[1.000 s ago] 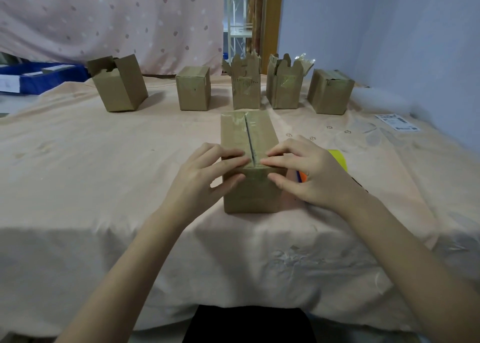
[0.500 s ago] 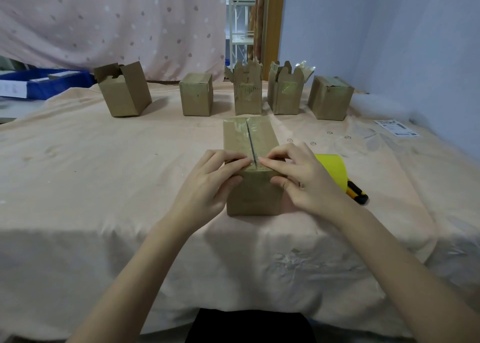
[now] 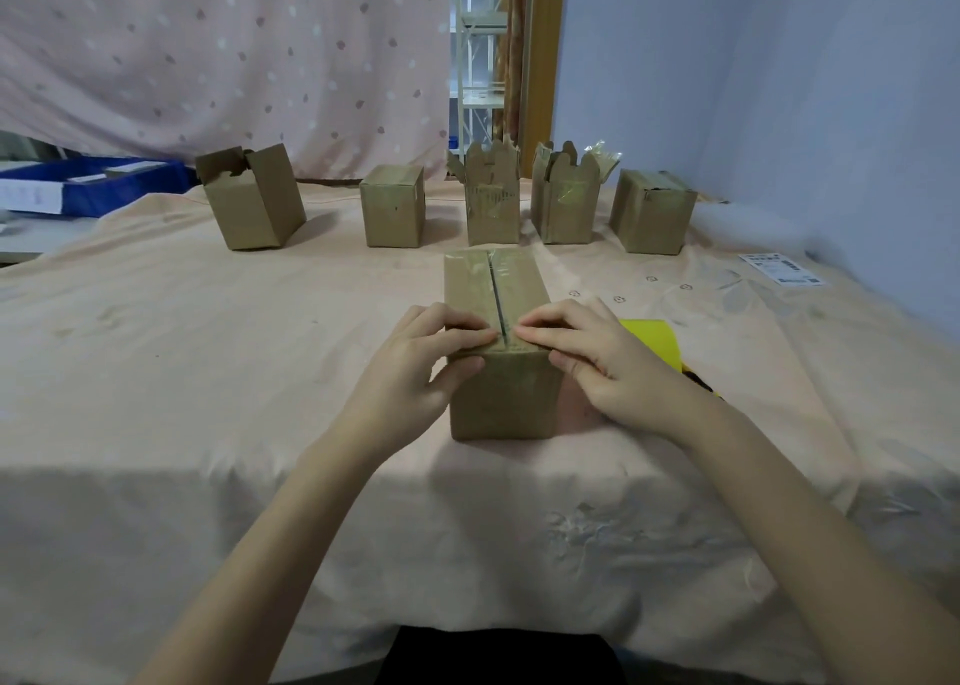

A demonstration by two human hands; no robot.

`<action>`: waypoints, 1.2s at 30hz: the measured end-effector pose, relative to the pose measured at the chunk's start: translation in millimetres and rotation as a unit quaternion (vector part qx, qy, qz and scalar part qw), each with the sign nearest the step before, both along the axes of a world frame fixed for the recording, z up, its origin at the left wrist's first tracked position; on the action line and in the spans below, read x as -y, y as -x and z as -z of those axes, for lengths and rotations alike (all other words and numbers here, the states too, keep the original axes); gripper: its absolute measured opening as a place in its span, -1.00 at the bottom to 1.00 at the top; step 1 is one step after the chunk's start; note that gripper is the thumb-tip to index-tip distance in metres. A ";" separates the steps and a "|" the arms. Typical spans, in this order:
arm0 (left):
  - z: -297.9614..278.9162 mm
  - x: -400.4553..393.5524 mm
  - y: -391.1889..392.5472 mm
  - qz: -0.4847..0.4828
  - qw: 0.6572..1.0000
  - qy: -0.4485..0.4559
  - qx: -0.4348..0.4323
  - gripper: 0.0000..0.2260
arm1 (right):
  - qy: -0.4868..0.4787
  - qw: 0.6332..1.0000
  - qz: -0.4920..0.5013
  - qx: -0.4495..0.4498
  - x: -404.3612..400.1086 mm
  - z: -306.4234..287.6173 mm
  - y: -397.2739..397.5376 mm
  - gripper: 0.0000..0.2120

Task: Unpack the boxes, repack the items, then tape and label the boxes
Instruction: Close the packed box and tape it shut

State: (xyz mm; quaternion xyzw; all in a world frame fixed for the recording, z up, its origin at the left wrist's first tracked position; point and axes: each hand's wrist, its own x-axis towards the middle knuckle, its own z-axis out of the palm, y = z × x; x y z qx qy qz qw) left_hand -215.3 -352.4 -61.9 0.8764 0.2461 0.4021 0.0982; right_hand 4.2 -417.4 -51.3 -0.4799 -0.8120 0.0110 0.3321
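A: Head view, bkgd first: what's the room like?

B: Table under a peach cloth (image 3: 182,372). Pink spotted curtain (image 3: 223,50) behind on the left, pale blue wall (image 3: 753,71) on the right, a doorway w/ white shelving (image 3: 478,45) between them. Blue bin (image 3: 93,185) at far left, off the table.

A: Boxes?

B: Five small cardboard ones in a row at the back. From the left: an open box (image 3: 254,198) tilted, flap up; a closed box (image 3: 392,206); two boxes w/ flaps standing up (image 3: 491,201) and (image 3: 563,201), the 2nd w/ clear plastic sticking out the top; a fifth box (image 3: 652,211) at the right end, flaps down.

A: And the one being worked?

B: Near box (image 3: 501,398), front centre, well apart from the row. Top flaps are closed, w/ a dark slit down the middle seam. Shiny tape shows on top.

A: Hands?

B: Left hand (image 3: 415,367) is on the box's near top edge, fingers curled over the left flap, thumb on the front face. Right hand (image 3: 597,362) mirrors it on the right flap. Both grip the box; fingertips nearly meet at the seam.

A: Anything else?

B: Yellow item (image 3: 654,341) just beside the right hand, partly hidden by it – can't tell what it is. Printed label sheet (image 3: 782,269) lies flat near the right wall.
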 end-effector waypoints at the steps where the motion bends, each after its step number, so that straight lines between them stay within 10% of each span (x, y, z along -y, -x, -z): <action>1: -5.3 1.6 1.5 0.005 0.999 0.029 -0.012 -0.76 | 0.032 0.999 -0.006 -0.016 2.4 -4.2 -0.2 -0.64; 6: -54.3 6.4 -8.6 -0.083 0.980 0.163 -0.074 -0.84 | 0.061 0.988 0.064 -0.129 0.5 -33.3 0.9 -0.73; 11: -85.6 2.9 -58.7 -0.334 0.899 0.119 -0.257 -0.50 | 0.057 0.962 0.251 0.092 -28.5 -55.4 -3.2 -0.66; 22: -85.4 -2.9 -112.3 -0.336 0.837 0.276 -0.332 -0.28 | 0.192 0.869 0.314 0.331 -55.2 -70.9 -3.9 -0.65; 28: -95.7 5.3 -96.7 -0.336 0.860 0.269 -0.273 -0.68 | 0.203 0.895 0.308 0.252 -57.1 -77.7 4.1 -0.71; 36: -97.2 -45.5 -45.5 -0.409 0.854 0.225 -0.231 -0.26 | 0.236 0.938 0.251 -0.045 -98.2 -73.6 56.1 -0.77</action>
